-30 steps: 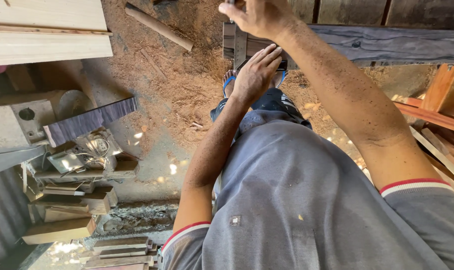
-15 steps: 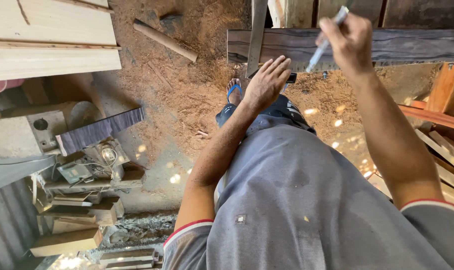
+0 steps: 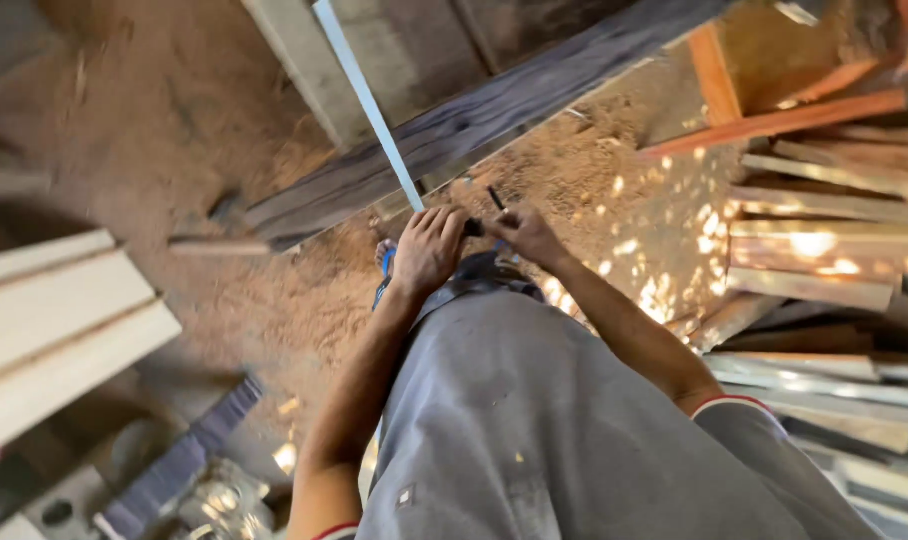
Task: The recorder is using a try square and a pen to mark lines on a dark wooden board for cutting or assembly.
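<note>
Over the sawdust floor [image 3: 224, 300], left hand [image 3: 429, 250] curled shut around the lower end of a long metal ruler [image 3: 366, 100] slanting across a dark plank [image 3: 494, 115]. Right hand [image 3: 529, 232] just beside it, pinching a thin dark pencil [image 3: 496, 198]. Pale boards [image 3: 54, 320] lie well apart.

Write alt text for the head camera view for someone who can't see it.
Seen from above, a person's left hand grips a metal ruler lying across a dark plank, while the right hand pinches a small dark pencil beside it, over a sawdust floor.
</note>
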